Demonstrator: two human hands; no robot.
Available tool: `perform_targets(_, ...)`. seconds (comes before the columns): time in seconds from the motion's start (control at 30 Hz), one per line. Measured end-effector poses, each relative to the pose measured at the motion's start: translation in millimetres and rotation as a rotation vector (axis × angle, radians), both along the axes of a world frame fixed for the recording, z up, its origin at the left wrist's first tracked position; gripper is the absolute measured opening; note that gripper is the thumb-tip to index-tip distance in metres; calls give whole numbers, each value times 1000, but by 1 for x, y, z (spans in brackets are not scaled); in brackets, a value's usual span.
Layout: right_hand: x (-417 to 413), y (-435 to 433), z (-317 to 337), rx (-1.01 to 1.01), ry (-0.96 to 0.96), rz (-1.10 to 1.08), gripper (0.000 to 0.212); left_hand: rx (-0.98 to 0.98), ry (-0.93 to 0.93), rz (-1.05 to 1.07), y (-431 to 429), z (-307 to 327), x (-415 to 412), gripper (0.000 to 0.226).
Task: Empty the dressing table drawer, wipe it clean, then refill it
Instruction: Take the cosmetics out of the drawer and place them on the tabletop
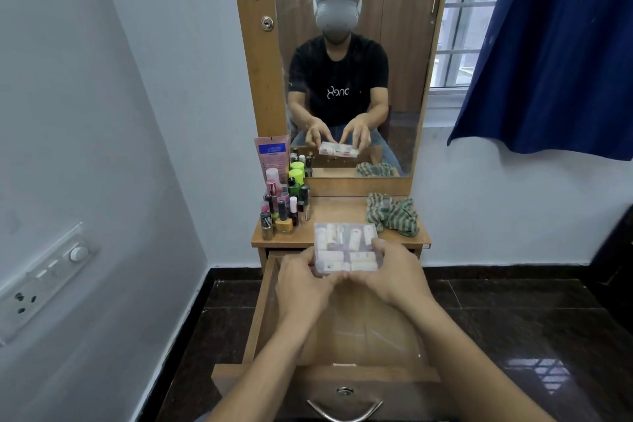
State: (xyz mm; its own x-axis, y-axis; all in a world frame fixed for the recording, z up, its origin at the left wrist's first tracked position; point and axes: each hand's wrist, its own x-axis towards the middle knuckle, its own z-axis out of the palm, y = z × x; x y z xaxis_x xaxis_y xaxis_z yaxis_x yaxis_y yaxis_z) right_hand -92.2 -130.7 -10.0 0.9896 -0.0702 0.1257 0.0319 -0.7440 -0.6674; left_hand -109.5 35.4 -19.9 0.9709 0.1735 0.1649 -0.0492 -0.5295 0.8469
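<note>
At the far left edge of the frame I read one wall switch panel (44,271). Left of centre, on the dressing table top (342,212), one pink tube (272,154) stands behind a tight cluster of nail-polish bottles (284,207). The bottles overlap too much for me to count.

The clear box (346,243), one unit, is at frame centre. It is held between both hands, over the front edge of the table top and the rear of the open drawer (270,319). Its near edge lies at the thumbs and its far edge points toward the mirror (352,62). It contains small pale vials, whose number I cannot read.

Left hand (301,281): fingers curled, gripping the box's near-left corner. Right hand (394,276): fingers curled, gripping the near-right corner, fingertips on the right side. The thumbs nearly meet at the near edge.

The drawer, one unit, extends to the bottom of the frame, with one metal handle (344,409) at bottom centre.

Right of the box, one green striped cloth (394,214) lies crumpled on the table top, apart from the right hand. One blue curtain (548,44) fills the upper right.
</note>
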Motion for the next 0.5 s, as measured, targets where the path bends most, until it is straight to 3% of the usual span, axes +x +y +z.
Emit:
perform_targets(0.1,16,5,3,20,24,20,64,-8,7,27,4,-1,14,46)
perform_targets(0.2,31,7,2,1,65,43,40,-20,14,68,6,-6,25,42)
perform_targets(0.37,47,5,-5,9,45,59,31,-8,-3,89,5,-18,43,39)
perform_targets(0.5,62,3,-8,-62,17,51,47,33,-49,100,1,-21,57,35)
